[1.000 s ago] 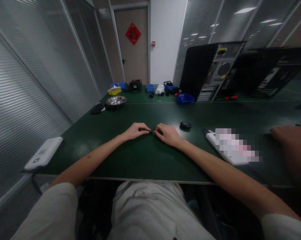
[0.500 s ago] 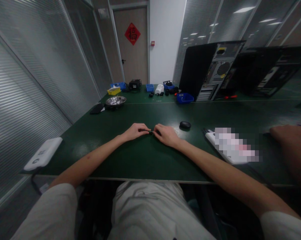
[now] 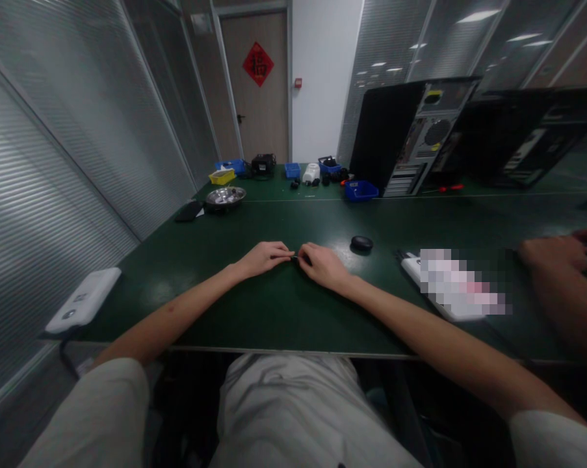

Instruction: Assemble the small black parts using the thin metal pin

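My left hand [image 3: 265, 259] and my right hand [image 3: 324, 265] meet over the middle of the green table [image 3: 254, 312], fingertips almost touching. Both are closed in a pinch around a small dark piece [image 3: 294, 257]; it is too small and too covered to name. My right hand's curled fingers hide most of it. To the right of that hand lies a smooth, rounded black case [image 3: 362, 243], touched by neither hand.
A white device [image 3: 84, 300] lies at the left edge, and another white one [image 3: 437, 296], partly blurred out, at right. Another person's hand [image 3: 554, 253] works far right. Behind are a metal bowl [image 3: 225, 197], a blue bin [image 3: 361, 190] and a computer tower [image 3: 405, 136].
My right fingertips have shifted slightly left, and less of the dark piece shows between my hands. At far right, more of the other person's hands has come into view.
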Action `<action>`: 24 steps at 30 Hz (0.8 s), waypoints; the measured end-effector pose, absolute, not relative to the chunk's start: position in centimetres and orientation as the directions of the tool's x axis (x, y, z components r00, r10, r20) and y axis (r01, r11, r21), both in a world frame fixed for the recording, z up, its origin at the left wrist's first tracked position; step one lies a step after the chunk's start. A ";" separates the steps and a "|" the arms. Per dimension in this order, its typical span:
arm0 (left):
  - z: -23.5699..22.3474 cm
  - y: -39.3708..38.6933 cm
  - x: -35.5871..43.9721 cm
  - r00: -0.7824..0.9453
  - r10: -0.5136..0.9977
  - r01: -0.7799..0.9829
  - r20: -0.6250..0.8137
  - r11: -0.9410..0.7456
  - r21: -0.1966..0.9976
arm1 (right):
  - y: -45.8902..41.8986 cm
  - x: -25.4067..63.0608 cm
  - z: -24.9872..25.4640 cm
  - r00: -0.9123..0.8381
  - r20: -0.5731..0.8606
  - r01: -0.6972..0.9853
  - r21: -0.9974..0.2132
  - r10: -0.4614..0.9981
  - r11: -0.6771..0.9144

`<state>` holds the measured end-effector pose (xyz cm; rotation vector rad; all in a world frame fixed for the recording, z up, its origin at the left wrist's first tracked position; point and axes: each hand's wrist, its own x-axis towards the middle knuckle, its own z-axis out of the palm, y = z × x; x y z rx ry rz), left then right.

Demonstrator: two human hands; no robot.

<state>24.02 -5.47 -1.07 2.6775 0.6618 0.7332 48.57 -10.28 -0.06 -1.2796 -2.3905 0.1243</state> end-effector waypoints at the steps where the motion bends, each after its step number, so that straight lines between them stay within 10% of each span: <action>1: -0.9 -5.5 24.0 0.775 0.489 0.354 0.399 -0.860 0.367 | -10.3 48.5 0.0 -0.477 0.317 0.770 -0.299 0.820 0.564; 12: 0.2 -6.0 23.9 0.840 0.410 0.322 0.355 -0.904 0.282 | -9.4 48.6 0.4 -0.441 0.222 0.712 -0.503 0.870 0.489; 24: -1.4 -4.6 24.0 0.717 0.612 0.289 0.333 -0.696 0.657 | -9.1 49.6 -0.1 -0.564 0.337 0.698 -0.295 0.754 0.653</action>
